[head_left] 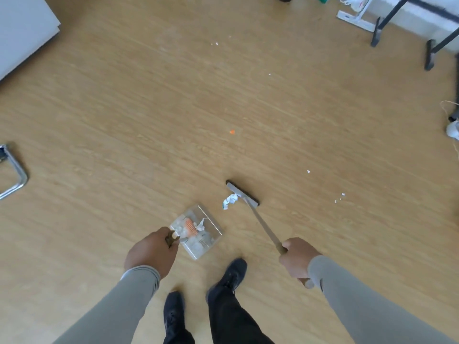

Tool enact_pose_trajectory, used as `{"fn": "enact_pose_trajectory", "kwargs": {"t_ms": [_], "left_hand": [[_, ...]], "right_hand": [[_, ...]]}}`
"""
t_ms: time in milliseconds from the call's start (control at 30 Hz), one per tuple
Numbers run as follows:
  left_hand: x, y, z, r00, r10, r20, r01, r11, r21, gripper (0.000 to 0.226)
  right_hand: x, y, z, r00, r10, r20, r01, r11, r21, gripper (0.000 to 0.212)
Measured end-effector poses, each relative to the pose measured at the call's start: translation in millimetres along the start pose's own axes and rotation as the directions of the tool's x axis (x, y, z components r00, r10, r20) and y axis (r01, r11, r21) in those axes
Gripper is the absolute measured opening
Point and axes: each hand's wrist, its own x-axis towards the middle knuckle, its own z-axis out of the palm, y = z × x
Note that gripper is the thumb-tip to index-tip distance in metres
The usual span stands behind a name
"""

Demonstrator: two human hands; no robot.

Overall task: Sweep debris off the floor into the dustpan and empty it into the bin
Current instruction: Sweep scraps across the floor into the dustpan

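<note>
My left hand [151,252] grips the handle of a clear dustpan [213,225] that sits on the wooden floor in front of my feet. Inside it lie white paper bits and an orange piece. My right hand [296,256] holds the grey broom handle [264,228]. The broom head [242,193] rests on the floor to the right of the dustpan, with a crumpled white paper [229,201] against its near side. Small white scraps [339,197] lie to the right, an orange scrap [232,131] further ahead, and more white specks [215,43] far ahead.
A chrome chair leg [15,175] curves in at the left edge. White furniture [22,28] fills the top left corner. Black table legs [431,53] and a flat mop head [355,19] stand at the top right. A cord and white object [453,129] lie at the right edge.
</note>
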Motion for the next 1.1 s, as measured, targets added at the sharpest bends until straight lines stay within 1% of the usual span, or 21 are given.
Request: {"fn": "enact_pose_trajectory", "kwargs": {"t_ms": [33, 67, 133, 167, 267, 367, 433, 500, 567, 633, 733, 833, 933, 1000, 1100], "left_hand": [[0.0, -2.9, 0.2, 1.0, -0.002, 0.002, 0.002, 1.0, -0.007, 0.019], [0.7, -3.4, 0.3, 1.0, 0.003, 0.002, -0.003, 1.0, -0.011, 0.018], [1.6, -6.0, -0.2, 1.0, 0.013, 0.008, -0.013, 1.0, -0.014, 0.017], [1.4, -7.9, -1.0, 1.0, 0.014, 0.01, -0.014, 1.0, -0.021, 0.018], [-0.2, -11.3, -0.5, 1.0, 0.021, 0.014, -0.02, 0.999, -0.04, 0.019], [-4.0, -12.4, 1.6, 0.999, 0.032, 0.008, -0.032, 0.999, -0.04, 0.021], [-5.8, -13.3, 2.0, 0.999, 0.034, 0.007, -0.034, 0.998, -0.046, 0.022], [-7.3, -14.6, 2.8, 0.999, 0.037, 0.009, -0.036, 0.998, -0.043, 0.022], [-7.9, -16.2, 4.2, 0.999, 0.035, 0.007, -0.035, 0.998, -0.042, 0.022], [-7.8, -16.5, 4.7, 0.999, 0.036, 0.002, -0.036, 0.998, -0.047, 0.021], [-6.1, -16.6, 3.5, 0.999, 0.04, -0.005, -0.04, 0.998, -0.038, 0.022], [-3.9, -17.5, 2.5, 0.999, 0.041, -0.002, -0.041, 0.999, -0.029, 0.022], [-2.4, -17.1, 2.7, 0.999, 0.049, -0.007, -0.049, 0.998, -0.027, 0.021], [-1.9, -16.6, 3.7, 0.999, 0.054, -0.005, -0.055, 0.998, -0.029, 0.02], [-1.6, -16.1, 5.2, 0.998, 0.057, -0.004, -0.057, 0.998, -0.035, 0.02]], "right_hand": [[-10.2, 1.6, -3.5, 0.999, -0.022, 0.032, 0.022, 1.0, -0.011, 0.029], [-19.2, 6.1, -12.3, 0.998, -0.037, 0.042, 0.037, 0.999, 0.014, 0.032], [-36.5, 18.7, -31.3, 0.999, -0.036, 0.03, 0.031, 0.991, 0.129, 0.034], [-45.6, 23.9, -37.5, 0.999, -0.034, 0.027, 0.03, 0.987, 0.16, 0.034], [-59.1, 26.7, -34.6, 0.999, -0.035, -0.005, 0.036, 0.991, 0.127, 0.034], [-50.7, 19.1, -16.1, 0.999, -0.03, -0.034, 0.029, 0.999, -0.023, 0.034], [-44.8, 12.5, -3.1, 0.998, -0.046, -0.044, 0.039, 0.989, -0.142, 0.029], [-49.6, 5.8, 8.8, 0.996, -0.077, -0.055, 0.056, 0.949, -0.309, 0.024], [-58.4, 6.2, 16.3, 0.993, -0.107, -0.048, 0.073, 0.888, -0.455, 0.027], [-68.0, 13.3, 15.8, 0.992, -0.119, -0.035, 0.083, 0.845, -0.528, 0.033], [-81.4, 22.0, 5.4, 0.991, -0.13, -0.021, 0.093, 0.806, -0.585, 0.038], [-89.0, 26.3, -6.3, 0.992, -0.118, -0.037, 0.073, 0.798, -0.599, 0.036], [-94.5, 33.8, -18.8, 0.994, -0.079, -0.078, 0.019, 0.81, -0.587, 0.04], [-98.1, 41.6, -24.8, 0.995, -0.056, -0.085, 0.003, 0.85, -0.527, 0.04], [-88.5, 52.2, -21.9, 0.994, -0.049, -0.098, 0.01, 0.933, -0.36, 0.035]]}}
